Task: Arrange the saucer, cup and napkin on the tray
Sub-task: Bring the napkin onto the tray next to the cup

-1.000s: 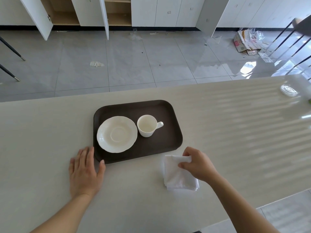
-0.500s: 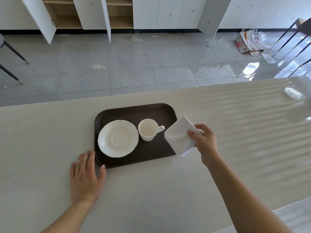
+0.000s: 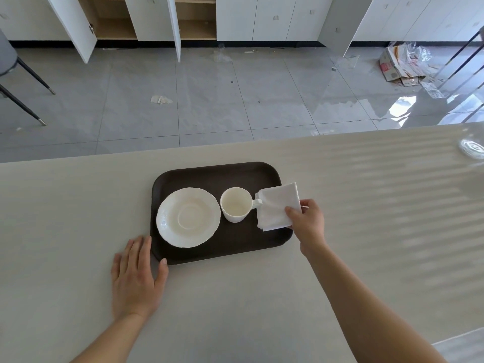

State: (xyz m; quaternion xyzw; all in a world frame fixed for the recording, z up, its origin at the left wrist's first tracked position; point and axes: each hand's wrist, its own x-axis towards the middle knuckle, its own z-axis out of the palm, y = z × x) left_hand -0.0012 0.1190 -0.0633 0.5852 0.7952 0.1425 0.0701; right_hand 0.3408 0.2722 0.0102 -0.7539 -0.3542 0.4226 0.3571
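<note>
- The table (image 3: pixel 340 244) is the base for everything; keep the tray square on it and don't let it slide as you set the last item down.
- The tray (image 3: pixel 217 176) lies in the middle of the table, with bare dark surface along its right side. Judge that strip as the landing place for the napkin.
- Your left hand (image 3: pixel 135 279) rests flat, fingers spread and holding nothing, on the table at the tray's near left corner, with the thumb at the rim. Leave it there to steady the tray.
- The saucer (image 3: pixel 188 217) sits on the left half of the tray, just beside the cup; nothing needs doing there.
- Your right hand (image 3: pixel 307 224) pinches the napkin's near right corner between thumb and fingers. Lower it flat before letting go.
- The napkin (image 3: pixel 277 205), folded, hangs over the tray's right edge, its far corner past the rim. Draw it leftward so it lands fully inside.
- The cup (image 3: pixel 235 204) stands upright right of the saucer, handle pointing at the napkin. Likely risk: nudging that handle, so stop short of it.
</note>
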